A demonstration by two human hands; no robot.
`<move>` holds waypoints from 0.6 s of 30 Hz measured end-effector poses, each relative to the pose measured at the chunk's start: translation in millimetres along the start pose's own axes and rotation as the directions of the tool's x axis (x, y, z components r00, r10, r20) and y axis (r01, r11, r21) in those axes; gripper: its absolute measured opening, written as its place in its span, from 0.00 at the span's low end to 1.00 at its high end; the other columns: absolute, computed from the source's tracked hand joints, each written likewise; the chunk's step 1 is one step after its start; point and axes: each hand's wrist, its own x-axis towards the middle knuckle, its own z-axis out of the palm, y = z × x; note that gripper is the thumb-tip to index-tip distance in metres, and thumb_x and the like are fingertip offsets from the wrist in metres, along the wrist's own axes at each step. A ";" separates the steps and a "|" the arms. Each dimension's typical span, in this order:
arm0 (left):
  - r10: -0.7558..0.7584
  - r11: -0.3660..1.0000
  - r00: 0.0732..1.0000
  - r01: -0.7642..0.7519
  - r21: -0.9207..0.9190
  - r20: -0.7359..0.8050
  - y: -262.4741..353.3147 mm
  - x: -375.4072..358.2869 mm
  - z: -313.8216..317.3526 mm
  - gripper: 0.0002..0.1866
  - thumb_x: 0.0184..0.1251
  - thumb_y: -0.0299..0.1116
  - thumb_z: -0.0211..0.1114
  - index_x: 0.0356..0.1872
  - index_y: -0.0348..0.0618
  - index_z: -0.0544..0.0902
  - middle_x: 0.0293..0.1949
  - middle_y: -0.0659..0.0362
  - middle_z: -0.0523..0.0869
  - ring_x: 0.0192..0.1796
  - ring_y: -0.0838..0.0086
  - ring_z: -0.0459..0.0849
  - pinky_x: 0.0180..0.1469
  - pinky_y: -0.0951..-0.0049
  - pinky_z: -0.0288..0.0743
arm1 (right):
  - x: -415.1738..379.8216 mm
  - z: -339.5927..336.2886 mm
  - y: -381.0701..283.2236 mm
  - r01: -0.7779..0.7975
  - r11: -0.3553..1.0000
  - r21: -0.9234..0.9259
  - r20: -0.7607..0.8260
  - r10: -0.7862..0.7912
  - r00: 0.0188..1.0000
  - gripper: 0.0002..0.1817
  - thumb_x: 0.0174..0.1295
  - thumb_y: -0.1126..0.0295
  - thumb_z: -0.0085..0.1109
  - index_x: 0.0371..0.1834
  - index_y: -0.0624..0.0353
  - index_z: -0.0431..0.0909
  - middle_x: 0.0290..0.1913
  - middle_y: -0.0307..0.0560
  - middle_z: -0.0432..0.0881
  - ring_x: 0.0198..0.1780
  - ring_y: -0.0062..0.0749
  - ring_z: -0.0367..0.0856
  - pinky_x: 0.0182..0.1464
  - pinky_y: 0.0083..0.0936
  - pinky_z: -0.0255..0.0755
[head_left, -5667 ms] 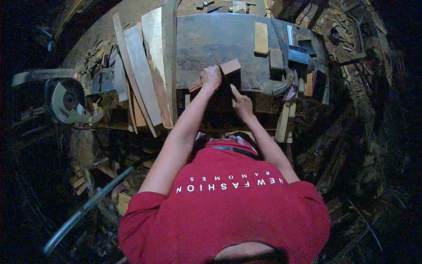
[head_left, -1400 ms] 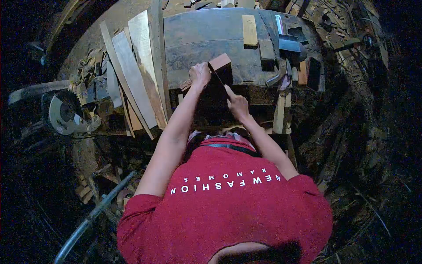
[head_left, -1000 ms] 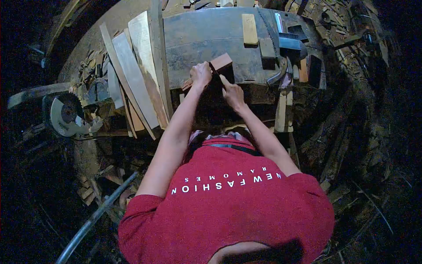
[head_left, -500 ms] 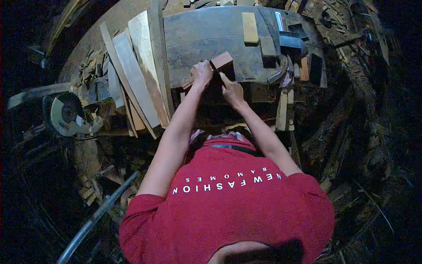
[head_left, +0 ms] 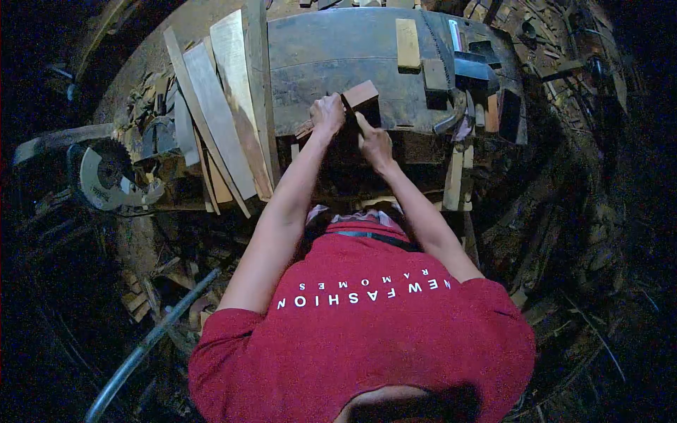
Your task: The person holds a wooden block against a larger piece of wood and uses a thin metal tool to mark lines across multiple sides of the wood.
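Note:
A reddish wooden block (head_left: 362, 93) lies at the front edge of the dark workbench (head_left: 324, 53). My left hand (head_left: 328, 115) is closed against the block's left side, over a piece of wood (head_left: 304, 129) whose end shows below the wrist. My right hand (head_left: 376, 146) is wrapped round the light handle of a tool (head_left: 364, 125). The tool's thin dark part runs up between my left hand and the block. Its exact shape is too dark to make out.
Long boards (head_left: 218, 106) lean at the left, beside a circular saw blade (head_left: 111, 176). Wooden blocks (head_left: 407, 44), a blue-grey tool (head_left: 471, 68) and a hammer (head_left: 451, 118) lie on the right. A metal pipe (head_left: 151, 342) slants at lower left.
The view has shifted slightly. The dark part of the tool now shows more clearly between my left hand and the block. Both hands keep their hold.

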 end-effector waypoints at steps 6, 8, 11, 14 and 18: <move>0.003 1.000 0.999 -0.003 0.004 -0.034 -8.2 4.1 19.3 0.06 0.49 0.30 0.60 0.24 0.39 0.82 0.26 0.45 0.83 0.32 0.54 0.84 0.32 0.58 0.78 | -54.4 -19.8 8.5 -0.040 0.999 0.023 0.066 0.038 0.997 0.31 0.50 0.74 0.54 0.61 0.45 0.64 0.27 0.63 0.77 0.29 0.57 0.77 0.32 0.46 0.71; -0.011 1.000 1.000 0.011 0.019 -0.008 -3.1 1.3 14.2 0.06 0.49 0.29 0.59 0.24 0.39 0.82 0.26 0.45 0.83 0.32 0.54 0.84 0.32 0.59 0.78 | -30.5 -9.4 9.0 -0.050 0.998 -0.027 0.085 0.052 0.995 0.31 0.50 0.74 0.54 0.61 0.44 0.63 0.27 0.62 0.77 0.29 0.57 0.77 0.33 0.46 0.71; -0.011 0.999 1.000 0.011 0.030 0.012 -1.7 2.1 7.3 0.06 0.50 0.29 0.58 0.24 0.39 0.82 0.26 0.46 0.83 0.32 0.55 0.84 0.32 0.58 0.78 | 4.9 4.4 2.2 -0.020 0.998 -0.056 0.022 0.022 1.000 0.32 0.49 0.73 0.54 0.61 0.44 0.62 0.27 0.62 0.77 0.30 0.57 0.77 0.33 0.46 0.71; 0.037 0.999 0.999 -0.037 0.001 -0.006 -15.2 4.9 27.2 0.06 0.51 0.28 0.57 0.24 0.39 0.82 0.27 0.46 0.83 0.32 0.54 0.84 0.32 0.58 0.78 | 9.2 4.8 -2.4 -0.003 0.998 -0.068 -0.003 0.003 1.000 0.32 0.49 0.74 0.55 0.61 0.44 0.62 0.27 0.63 0.77 0.31 0.57 0.77 0.33 0.46 0.71; 0.001 0.999 1.000 -0.001 0.033 0.002 -10.3 6.7 23.4 0.06 0.51 0.29 0.57 0.24 0.39 0.81 0.27 0.46 0.83 0.33 0.54 0.84 0.32 0.58 0.78 | -55.3 -9.3 14.3 -0.025 0.999 -0.029 0.046 0.027 0.999 0.32 0.50 0.73 0.55 0.62 0.44 0.62 0.27 0.63 0.77 0.31 0.56 0.77 0.34 0.46 0.72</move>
